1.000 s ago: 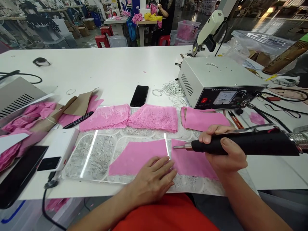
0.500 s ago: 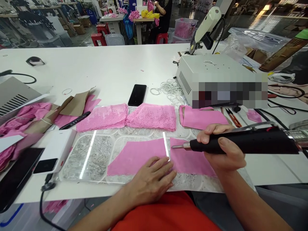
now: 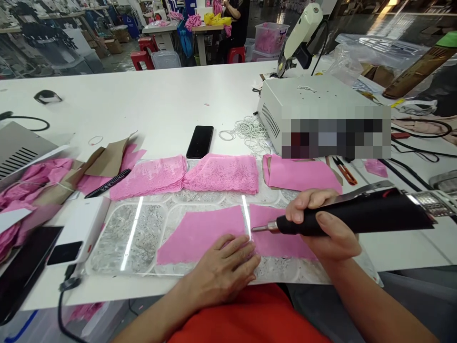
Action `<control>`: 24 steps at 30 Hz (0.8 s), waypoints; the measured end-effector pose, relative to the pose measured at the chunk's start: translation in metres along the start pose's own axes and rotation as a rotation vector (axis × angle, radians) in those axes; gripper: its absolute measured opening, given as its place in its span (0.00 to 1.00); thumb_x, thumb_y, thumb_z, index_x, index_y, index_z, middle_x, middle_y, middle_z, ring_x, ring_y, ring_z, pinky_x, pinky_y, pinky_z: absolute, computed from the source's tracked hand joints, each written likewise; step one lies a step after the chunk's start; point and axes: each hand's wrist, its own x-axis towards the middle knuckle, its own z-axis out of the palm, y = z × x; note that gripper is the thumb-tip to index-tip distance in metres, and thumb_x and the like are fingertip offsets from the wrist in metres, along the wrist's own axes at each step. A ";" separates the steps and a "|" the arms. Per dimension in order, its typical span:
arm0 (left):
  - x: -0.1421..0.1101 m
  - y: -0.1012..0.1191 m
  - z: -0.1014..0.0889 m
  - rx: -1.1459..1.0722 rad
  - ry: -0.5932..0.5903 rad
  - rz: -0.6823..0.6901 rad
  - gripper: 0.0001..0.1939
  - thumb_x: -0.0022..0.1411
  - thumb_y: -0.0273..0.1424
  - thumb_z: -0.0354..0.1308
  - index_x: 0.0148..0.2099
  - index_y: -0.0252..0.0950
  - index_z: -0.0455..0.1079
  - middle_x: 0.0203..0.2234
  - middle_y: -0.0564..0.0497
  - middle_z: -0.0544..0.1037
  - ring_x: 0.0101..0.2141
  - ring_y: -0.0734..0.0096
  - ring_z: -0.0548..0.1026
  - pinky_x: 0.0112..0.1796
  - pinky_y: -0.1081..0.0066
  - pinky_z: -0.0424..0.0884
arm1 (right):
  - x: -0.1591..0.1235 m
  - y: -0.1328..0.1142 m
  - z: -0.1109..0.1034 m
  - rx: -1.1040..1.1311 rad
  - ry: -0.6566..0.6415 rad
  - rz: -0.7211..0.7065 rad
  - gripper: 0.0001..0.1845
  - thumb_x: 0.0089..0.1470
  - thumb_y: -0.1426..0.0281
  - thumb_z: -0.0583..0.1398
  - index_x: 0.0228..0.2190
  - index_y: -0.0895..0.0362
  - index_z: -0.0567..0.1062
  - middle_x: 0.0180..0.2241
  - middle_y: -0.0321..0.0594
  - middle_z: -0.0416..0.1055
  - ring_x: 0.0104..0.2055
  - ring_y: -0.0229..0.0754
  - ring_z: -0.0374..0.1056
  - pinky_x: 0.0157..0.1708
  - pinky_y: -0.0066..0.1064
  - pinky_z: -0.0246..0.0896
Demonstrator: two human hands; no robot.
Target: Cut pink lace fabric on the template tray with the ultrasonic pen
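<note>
Near the white tabletop's (image 3: 157,105) front edge, the right hand (image 3: 337,242) is gripping the black handpiece (image 3: 382,212), probably rigid and heavy, by its thick, well-holdable barrel over soft-looking pink fabric pieces (image 3: 203,231), where the left hand (image 3: 222,272) is resting, fingers slightly spread.

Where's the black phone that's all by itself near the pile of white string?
In the head view, the black phone lies mid-table, just left of the white string and behind the lacy pink pieces.

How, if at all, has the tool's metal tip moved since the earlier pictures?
Yes, nearer the camera: the metal tip now sits farther below the far left corner of the right flat pink panel.
</note>
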 end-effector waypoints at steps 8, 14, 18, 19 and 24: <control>0.016 -0.010 -0.009 0.031 -0.007 -0.082 0.15 0.69 0.28 0.49 0.55 0.33 0.69 0.48 0.42 0.78 0.53 0.57 0.72 0.50 0.58 0.70 | 0.011 -0.014 -0.020 -0.047 0.327 -0.111 0.05 0.45 0.70 0.60 0.28 0.56 0.72 0.27 0.35 0.67 0.21 0.34 0.64 0.22 0.31 0.65; 0.029 -0.030 0.007 0.118 -0.072 -0.108 0.18 0.70 0.32 0.48 0.58 0.36 0.68 0.57 0.43 0.71 0.60 0.50 0.64 0.58 0.47 0.61 | 0.011 -0.019 -0.037 -0.179 0.483 -0.192 0.05 0.43 0.68 0.59 0.27 0.56 0.71 0.27 0.35 0.66 0.22 0.34 0.63 0.24 0.32 0.64; 0.028 -0.037 0.017 0.141 -0.107 -0.142 0.20 0.70 0.35 0.50 0.61 0.38 0.66 0.59 0.44 0.69 0.62 0.49 0.61 0.60 0.44 0.54 | 0.008 -0.012 -0.032 -0.173 0.453 -0.175 0.06 0.43 0.68 0.60 0.28 0.55 0.71 0.29 0.35 0.67 0.22 0.34 0.63 0.24 0.33 0.65; 0.027 -0.037 0.018 0.146 -0.109 -0.145 0.20 0.70 0.35 0.50 0.61 0.38 0.66 0.59 0.44 0.69 0.62 0.49 0.61 0.60 0.44 0.53 | 0.008 -0.010 -0.031 -0.168 0.436 -0.174 0.06 0.44 0.67 0.60 0.28 0.55 0.72 0.29 0.35 0.67 0.22 0.34 0.63 0.24 0.33 0.66; 0.026 -0.038 0.018 0.156 -0.116 -0.155 0.19 0.71 0.35 0.48 0.61 0.37 0.66 0.60 0.45 0.68 0.61 0.48 0.62 0.60 0.41 0.52 | 0.008 -0.003 -0.026 -0.148 0.357 -0.176 0.06 0.46 0.68 0.61 0.30 0.55 0.72 0.30 0.35 0.67 0.23 0.34 0.64 0.25 0.34 0.66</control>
